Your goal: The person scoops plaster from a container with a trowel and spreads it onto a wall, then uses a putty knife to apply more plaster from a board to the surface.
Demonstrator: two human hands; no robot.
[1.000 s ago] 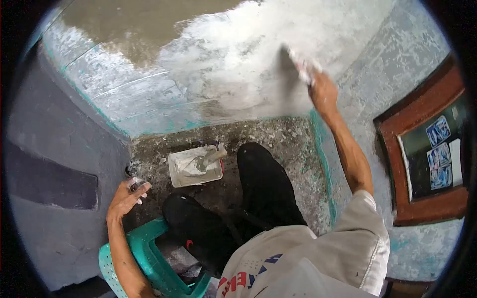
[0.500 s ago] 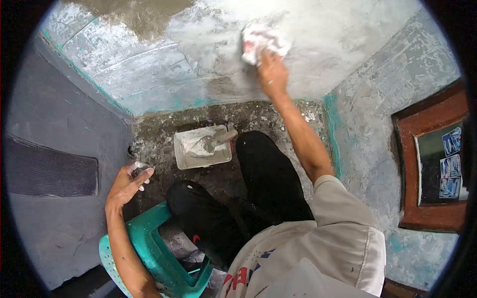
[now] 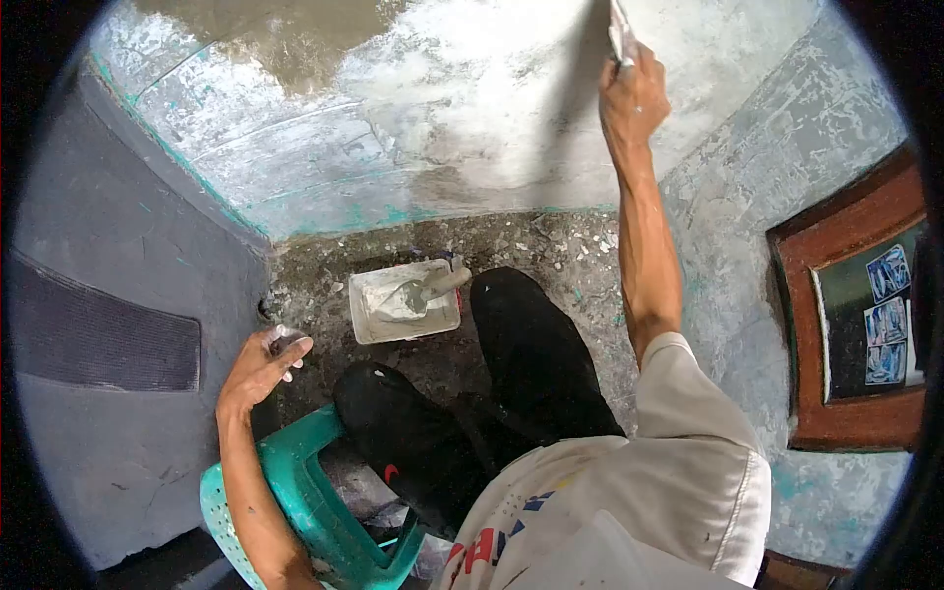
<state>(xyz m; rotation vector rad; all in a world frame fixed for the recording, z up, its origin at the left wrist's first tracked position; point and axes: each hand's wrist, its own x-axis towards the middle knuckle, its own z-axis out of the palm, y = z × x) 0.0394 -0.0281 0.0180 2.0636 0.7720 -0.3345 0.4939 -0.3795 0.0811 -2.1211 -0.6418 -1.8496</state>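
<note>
My right hand (image 3: 632, 96) is raised against the plastered wall (image 3: 462, 108), gripping a flat white float (image 3: 620, 31) smeared with plaster and pressed on the pale patch. My left hand (image 3: 264, 366) rests against the dark grey wall (image 3: 108, 295) at the left, fingers pinched on a small object I cannot identify. On the floor between them sits a white rectangular tray (image 3: 370, 328) of wet plaster with a trowel (image 3: 431, 286) lying in it.
I sit on a green plastic stool (image 3: 295, 492), my black-trousered legs (image 3: 511, 364) stretched toward the wall. The concrete floor (image 3: 551, 246) is littered with plaster crumbs. A red-brown wooden frame (image 3: 846, 324) with stickers on dark glass is at the right.
My right hand swept the float left across the wall, then back right and higher up. My left hand stayed on the grey wall.
</note>
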